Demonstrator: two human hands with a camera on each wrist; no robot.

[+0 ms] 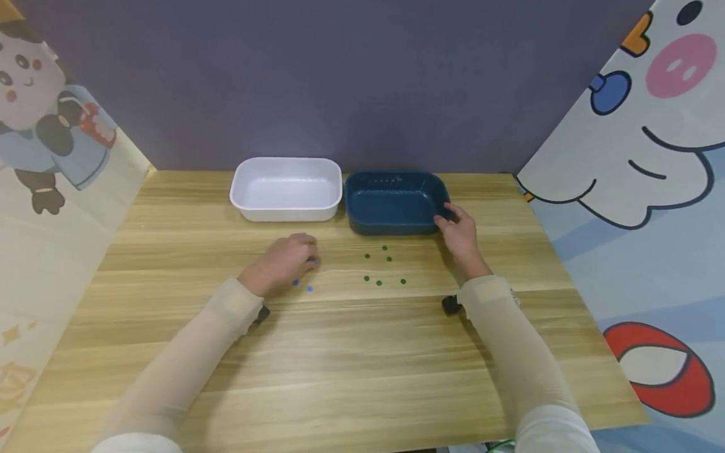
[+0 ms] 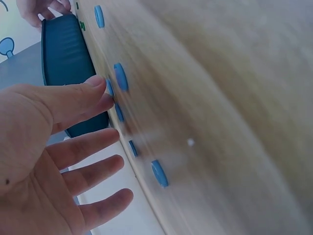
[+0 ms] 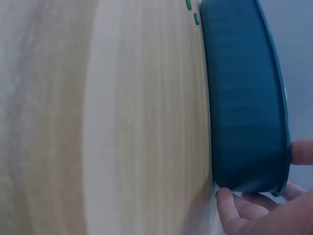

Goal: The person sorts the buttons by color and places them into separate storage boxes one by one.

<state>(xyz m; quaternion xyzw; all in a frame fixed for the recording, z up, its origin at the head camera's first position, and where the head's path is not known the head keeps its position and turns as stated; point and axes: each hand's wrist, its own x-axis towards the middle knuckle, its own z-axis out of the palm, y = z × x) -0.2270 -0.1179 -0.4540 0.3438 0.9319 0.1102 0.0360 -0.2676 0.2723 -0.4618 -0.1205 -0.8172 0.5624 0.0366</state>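
My left hand (image 1: 286, 261) reaches down over several small blue discs (image 2: 159, 173) lying on the table. In the left wrist view its thumb and index fingertips are right at one blue disc (image 2: 109, 87), while the other fingers are spread and nearly straight. My right hand (image 1: 460, 236) holds the right end of a dark blue basin (image 1: 391, 229). One finger (image 3: 301, 152) lies at the rim, and another fingertip touches the lower corner. Several green discs (image 1: 379, 283) lie on the table in front of the basin, between the two hands.
A white basin (image 1: 286, 215) stands left of the dark blue one, close beside it. Both are near the back edge of the wooden table (image 1: 351, 365), before a grey-purple panel (image 1: 340, 82). Panels with cartoon pictures flank the table.
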